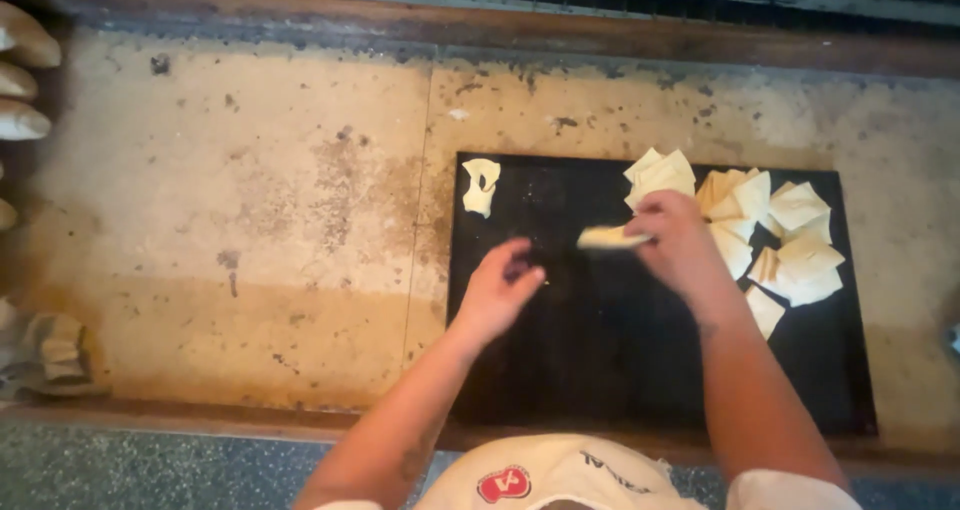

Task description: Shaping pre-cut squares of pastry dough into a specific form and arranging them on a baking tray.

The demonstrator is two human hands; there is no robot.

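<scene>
**Dough square lifted over the black tray**

1 pale dough piece (610,237) was pinched in the right hand (680,240) above the black tray (600,360); the left hand (500,290) hovered apparently empty, fingers loosely curled. Corners were best supported evenly, beside the stacked squares (770,235).

Right hand (675,238) pinching dough square (610,237), left hand (500,290) empty over black tray (600,350)

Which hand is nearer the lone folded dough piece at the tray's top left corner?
Left. The left hand hovers below and just right of the folded dough piece, apart from it. The right hand is farther right, its fingers holding a flat dough piece.
</scene>
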